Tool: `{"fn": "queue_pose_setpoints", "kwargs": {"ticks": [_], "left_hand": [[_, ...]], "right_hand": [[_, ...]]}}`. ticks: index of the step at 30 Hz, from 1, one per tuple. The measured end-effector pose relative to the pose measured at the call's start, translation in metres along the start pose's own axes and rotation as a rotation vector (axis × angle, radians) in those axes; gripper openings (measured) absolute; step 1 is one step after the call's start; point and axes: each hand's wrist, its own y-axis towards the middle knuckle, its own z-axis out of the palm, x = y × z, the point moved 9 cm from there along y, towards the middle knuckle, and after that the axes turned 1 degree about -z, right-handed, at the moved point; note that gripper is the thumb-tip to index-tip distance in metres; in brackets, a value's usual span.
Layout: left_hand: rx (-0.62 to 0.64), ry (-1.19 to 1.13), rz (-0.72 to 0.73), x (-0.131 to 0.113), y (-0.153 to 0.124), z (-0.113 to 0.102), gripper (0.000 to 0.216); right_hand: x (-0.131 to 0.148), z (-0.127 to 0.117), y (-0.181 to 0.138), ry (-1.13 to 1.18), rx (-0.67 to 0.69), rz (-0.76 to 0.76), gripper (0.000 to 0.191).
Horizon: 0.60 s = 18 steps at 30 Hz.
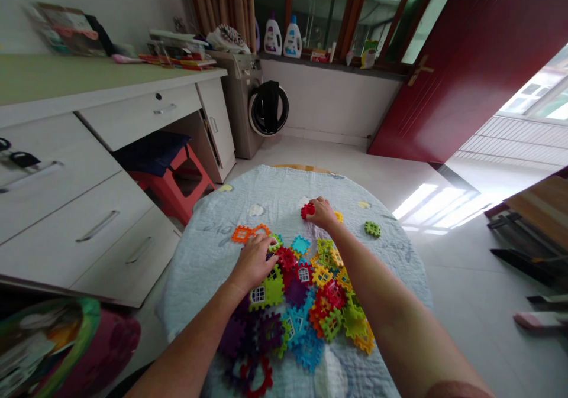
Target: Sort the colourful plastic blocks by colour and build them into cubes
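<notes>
Your forearms (399, 303) reach along both sides of a pile of toothed plastic pieces (297, 291). Beyond this pile, your right hand (322, 213) pinches a red piece (307, 211). Your left hand (255, 259) is over the pile's left part, thumb apart from fingers; whether it grips something, I cannot tell. To the right, a green piece (373, 229) lies alone on the pale blue cloth (195, 285).

There's the small red notched block (306, 211), pinched in the right hand (322, 213); a jumbled heap of bright blocks (296, 293) spreads rightward from the left hand (254, 263)!
</notes>
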Motion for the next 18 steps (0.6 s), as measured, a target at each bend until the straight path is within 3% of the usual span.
{"fn": "queue_pose_setpoints", "kwargs": {"ticks": [5,10,14,18], "left_hand": [[0.013,0.032,-0.003,0.0,0.0,0.001,0.024],[0.061,0.073,0.007,-0.001,-0.001,0.006,0.028],[0.083,0.125,0.04,-0.005,-0.003,0.008,0.029],[0.096,0.157,0.105,-0.01,-0.006,0.012,0.028]], "right_hand": [[0.002,0.008,-0.002,0.007,0.025,0.018,0.043],[-0.01,-0.016,-0.021,0.161,-0.129,0.053,0.06],[-0.029,-0.035,-0.055,0.228,-0.163,0.063,0.047],[-0.044,-0.045,-0.101,0.241,-0.082,0.056,0.036]]}}
